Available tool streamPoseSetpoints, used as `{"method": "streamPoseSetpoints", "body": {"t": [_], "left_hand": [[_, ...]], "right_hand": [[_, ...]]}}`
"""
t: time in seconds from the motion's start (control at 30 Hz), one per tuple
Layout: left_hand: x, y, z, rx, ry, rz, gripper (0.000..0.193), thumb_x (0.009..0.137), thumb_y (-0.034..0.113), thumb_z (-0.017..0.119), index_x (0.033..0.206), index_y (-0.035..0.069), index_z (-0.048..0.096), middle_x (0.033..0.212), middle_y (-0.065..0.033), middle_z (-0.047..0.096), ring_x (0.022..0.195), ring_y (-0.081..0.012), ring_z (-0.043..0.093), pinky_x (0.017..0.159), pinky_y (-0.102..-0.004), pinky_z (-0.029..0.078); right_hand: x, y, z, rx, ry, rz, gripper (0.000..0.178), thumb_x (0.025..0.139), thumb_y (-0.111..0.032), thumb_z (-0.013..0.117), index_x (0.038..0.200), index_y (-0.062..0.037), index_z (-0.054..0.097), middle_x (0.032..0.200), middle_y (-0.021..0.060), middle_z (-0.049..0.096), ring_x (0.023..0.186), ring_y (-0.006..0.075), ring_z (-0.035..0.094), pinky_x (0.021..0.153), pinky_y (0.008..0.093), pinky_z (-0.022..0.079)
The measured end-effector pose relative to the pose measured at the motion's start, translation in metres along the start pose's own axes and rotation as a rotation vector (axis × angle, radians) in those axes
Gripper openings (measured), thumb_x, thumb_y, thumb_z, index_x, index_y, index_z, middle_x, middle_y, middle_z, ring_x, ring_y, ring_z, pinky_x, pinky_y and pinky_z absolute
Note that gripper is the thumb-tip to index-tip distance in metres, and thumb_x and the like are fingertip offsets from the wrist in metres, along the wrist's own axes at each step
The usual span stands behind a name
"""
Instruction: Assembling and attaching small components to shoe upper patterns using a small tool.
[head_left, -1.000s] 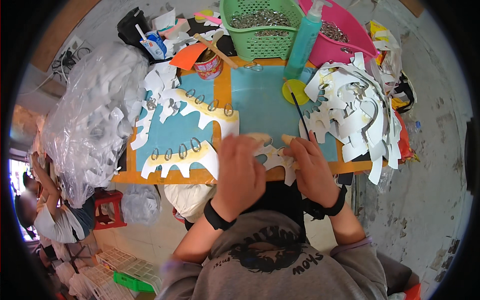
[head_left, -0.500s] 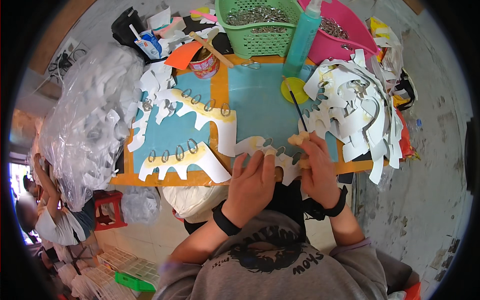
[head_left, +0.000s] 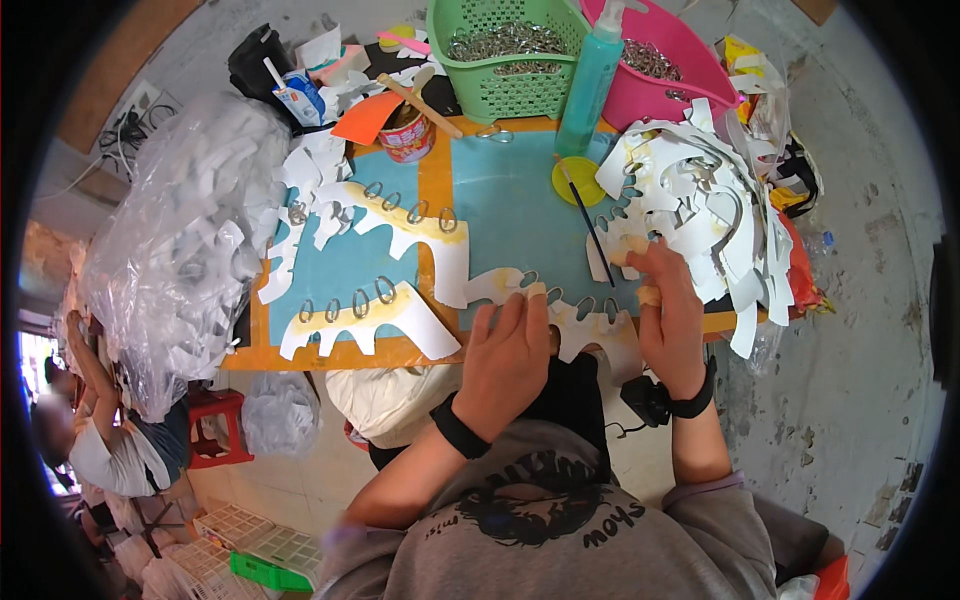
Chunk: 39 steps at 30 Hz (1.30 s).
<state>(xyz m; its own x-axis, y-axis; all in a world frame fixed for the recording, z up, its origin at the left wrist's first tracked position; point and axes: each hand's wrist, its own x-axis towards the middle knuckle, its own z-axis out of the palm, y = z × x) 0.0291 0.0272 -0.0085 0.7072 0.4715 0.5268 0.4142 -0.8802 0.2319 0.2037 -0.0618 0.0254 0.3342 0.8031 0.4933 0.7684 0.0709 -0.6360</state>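
Bright, soft indoor light, glare on clear plastic bag (head_left: pixel 185 235), fisheye-bent edges, black corners

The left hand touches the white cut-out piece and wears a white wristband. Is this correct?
The wristband of the left hand is black, not white, as the head view shows. The hand does touch the white cut-out piece.

At tbl (head_left: pixel 436 172) are 2 hands (head_left: pixel 508 352), 2 bskts (head_left: pixel 515 92), 1 pump btl (head_left: pixel 590 88).
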Motion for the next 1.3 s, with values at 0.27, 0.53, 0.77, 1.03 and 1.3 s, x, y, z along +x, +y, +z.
{"method": "streamPoseSetpoints", "body": {"t": [0.27, 0.53, 0.77, 1.03, 1.3], "left_hand": [[0.003, -0.004, 0.003, -0.081, -0.004, -0.030, 0.034, 0.079, 0.003, 0.053, 0.111, -0.006, 0.048, 0.093, -0.0141, 0.060, 0.094, -0.0238, 0.056, 0.085, -0.0349, 0.038], [-0.011, -0.008, -0.002, -0.363, 0.047, -0.182, 0.043, 0.074, -0.009, 0.049, 0.116, -0.005, 0.041, 0.108, -0.0171, 0.060, 0.093, -0.0350, 0.056, 0.088, -0.0418, 0.039], [-0.026, -0.006, -0.027, -0.476, 0.280, -0.253, 0.035, 0.073, -0.007, 0.059, 0.107, -0.004, 0.047, 0.096, -0.0168, 0.060, 0.078, -0.0318, 0.058, 0.070, -0.0354, 0.047], [-0.029, 0.008, -0.040, -0.709, 0.174, -0.462, 0.034, 0.075, 0.005, 0.073, 0.103, -0.004, 0.055, 0.097, -0.0151, 0.060, 0.082, -0.0208, 0.060, 0.066, -0.0297, 0.049], [-0.024, 0.001, -0.051, -1.395, -0.121, -0.722, 0.015, 0.087, 0.001, 0.062, 0.101, -0.003, 0.058, 0.093, -0.0041, 0.061, 0.082, -0.0062, 0.056, 0.069, -0.0212, 0.046]], "right_hand": [[-0.013, -0.005, 0.002, -0.119, -0.080, -0.043, 0.046, 0.068, 0.010, 0.048, 0.112, -0.0003, 0.053, 0.105, 0.0162, 0.060, 0.105, 0.0416, 0.051, 0.099, 0.0463, 0.040], [0.006, -0.021, 0.038, -0.277, -0.248, -0.176, 0.041, 0.066, 0.004, 0.059, 0.107, 0.0021, 0.057, 0.120, 0.0167, 0.048, 0.113, 0.0407, 0.043, 0.097, 0.0441, 0.039], [-0.008, -0.026, 0.038, -0.076, -0.197, -0.025, 0.036, 0.065, 0.005, 0.064, 0.100, 0.0011, 0.058, 0.104, 0.0147, 0.057, 0.098, 0.0349, 0.052, 0.085, 0.0407, 0.044], [-0.028, -0.058, 0.036, 0.383, -0.022, 0.285, 0.028, 0.073, 0.005, 0.068, 0.099, 0.0010, 0.060, 0.097, 0.0097, 0.059, 0.080, 0.0192, 0.061, 0.067, 0.0300, 0.049], [-0.035, -0.060, 0.027, 0.805, -0.179, 0.429, 0.025, 0.073, 0.005, 0.069, 0.097, 0.0018, 0.062, 0.093, 0.0067, 0.059, 0.082, 0.0141, 0.054, 0.075, 0.0238, 0.043]]}}
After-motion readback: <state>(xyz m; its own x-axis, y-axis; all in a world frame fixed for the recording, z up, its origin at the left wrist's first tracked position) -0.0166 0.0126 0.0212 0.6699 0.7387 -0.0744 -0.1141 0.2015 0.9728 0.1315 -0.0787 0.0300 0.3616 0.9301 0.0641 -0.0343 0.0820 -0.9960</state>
